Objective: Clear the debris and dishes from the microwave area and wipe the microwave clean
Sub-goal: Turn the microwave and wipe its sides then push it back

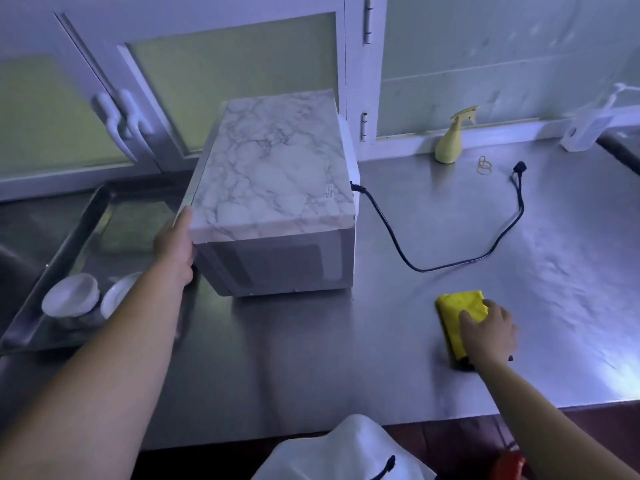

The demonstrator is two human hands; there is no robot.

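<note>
1. Head view: the microwave (273,188), its top covered in a marble pattern, stands on a steel counter (311,358), turned so a plain side panel faces the camera.
2. The left hand (176,247) is pressed against the microwave's near-left corner, thumb pointing up along the edge. Its fingers are hidden round the left face, so I cannot tell how it grips.
3. The right hand (488,336) lies well right of the microwave and nearer the camera, on top of a folded yellow cloth (460,308). Its fingers are spread and only lightly bent, pressing the cloth flat on the counter rather than pinching it.
4. A black cord (450,265) leaves the microwave's right rear, loops across the counter and ends in a plug (519,167) lying loose to the far right.
5. Beyond the cord, right of the microwave, stands a pale yellow spray bottle (450,143) with some rubber bands (483,166) just beside it.
6. Left of the microwave sits a metal tray (52,258) holding two white bowls (71,299), side by side at its near end.
7. Behind the microwave are cabinet doors (225,81) with frosted panels.
8. Nearer the camera than the microwave, below the counter edge, a white bag (346,448) shows.
</note>
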